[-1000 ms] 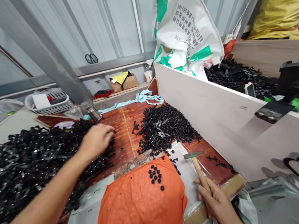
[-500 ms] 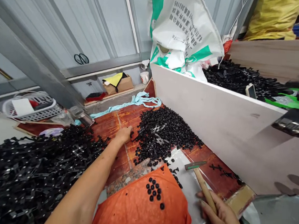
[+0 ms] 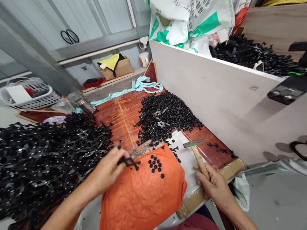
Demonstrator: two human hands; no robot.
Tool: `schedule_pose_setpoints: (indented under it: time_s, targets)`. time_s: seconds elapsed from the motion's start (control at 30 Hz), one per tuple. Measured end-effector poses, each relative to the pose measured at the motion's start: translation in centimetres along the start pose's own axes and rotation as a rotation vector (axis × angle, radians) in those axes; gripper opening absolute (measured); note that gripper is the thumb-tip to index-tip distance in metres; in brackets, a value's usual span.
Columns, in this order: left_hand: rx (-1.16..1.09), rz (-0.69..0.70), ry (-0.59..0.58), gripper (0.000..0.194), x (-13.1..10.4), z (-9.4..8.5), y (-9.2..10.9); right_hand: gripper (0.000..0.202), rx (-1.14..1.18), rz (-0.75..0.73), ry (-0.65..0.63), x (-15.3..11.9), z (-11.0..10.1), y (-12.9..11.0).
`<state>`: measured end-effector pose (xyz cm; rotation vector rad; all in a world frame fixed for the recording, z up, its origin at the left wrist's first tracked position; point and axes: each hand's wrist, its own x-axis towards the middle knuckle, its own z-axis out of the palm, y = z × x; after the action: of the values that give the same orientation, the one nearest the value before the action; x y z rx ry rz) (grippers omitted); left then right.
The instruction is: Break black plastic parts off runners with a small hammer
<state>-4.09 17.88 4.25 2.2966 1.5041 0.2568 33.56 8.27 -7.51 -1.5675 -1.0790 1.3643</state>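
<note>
A black crisscross part point(image 3: 133, 163) was over the orange cloth point(image 3: 144, 199), near its left edge, one end pinched by the left hand's point(image 3: 111, 169) thumb and fingers; black caps point(image 3: 154, 162) lay rightward; the right hand point(image 3: 212, 183) had fingers curled round a hammer point(image 3: 200, 160); a black heap point(image 3: 169, 112) spread beyond

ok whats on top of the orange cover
Round black pieces sit clustered on the orange cover; the left hand holds a black crossed piece over it. What lies beneath is covered.
</note>
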Motion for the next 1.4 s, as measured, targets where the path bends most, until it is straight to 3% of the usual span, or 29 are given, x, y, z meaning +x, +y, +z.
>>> schedule_pose_setpoints:
  time_s: [0.1,0.2,0.3,0.4,0.47,0.57,0.67,0.8,0.9,1.03,1.17,1.27,1.4]
  targets:
    - [0.015,0.042,-0.090,0.032,-3.1,3.1,2.4,0.037,0.016,-0.003,-0.016,0.1,0.0,0.0]
    - [0.113,-0.005,-0.127,0.041,-4.6,6.1,3.6,0.038,0.024,-0.013,-0.011,0.1,0.0,-0.2]
    - [0.278,-0.015,-0.040,0.051,-5.5,8.1,4.1,0.037,0.029,-0.044,-0.002,-0.1,0.1,-0.6]
    - [0.493,0.127,0.173,0.055,-6.2,8.8,4.3,0.037,0.024,-0.055,0.006,-0.2,0.1,-0.8]
    - [0.581,0.279,0.235,0.048,-6.4,8.8,4.5,0.037,0.018,-0.053,0.009,-0.2,0.1,-1.0]
    - [0.570,0.503,0.122,0.036,-6.2,8.8,4.7,0.036,0.007,-0.051,0.013,-0.2,0.1,-1.2]
    - [0.554,0.585,-0.008,0.031,-5.7,8.7,4.7,0.034,-0.003,-0.053,0.012,-0.2,0.1,-1.4]
    - [0.564,0.456,-0.050,0.033,-5.4,8.0,4.4,0.034,-0.006,-0.053,0.010,-0.3,0.1,-1.3]
    - [0.412,0.281,-0.007,0.040,-5.6,7.1,4.2,0.034,0.000,-0.047,0.012,-0.3,0.1,-1.2]
    - [-0.122,0.037,0.027,0.035,-6.0,6.6,5.0,0.034,0.002,-0.043,0.011,-0.5,0.2,-1.5]
    - [-0.746,-0.271,-0.046,0.030,-5.8,6.9,6.8,0.035,0.000,-0.042,0.017,-0.5,0.3,-1.8]
    - [-0.973,-0.329,-0.100,0.036,-5.5,7.3,7.7,0.034,-0.002,-0.044,0.027,-0.4,0.3,-1.7]
    - [-0.925,-0.296,-0.098,0.041,-5.4,8.1,8.4,0.030,-0.004,-0.054,0.044,-0.9,0.7,-2.3]
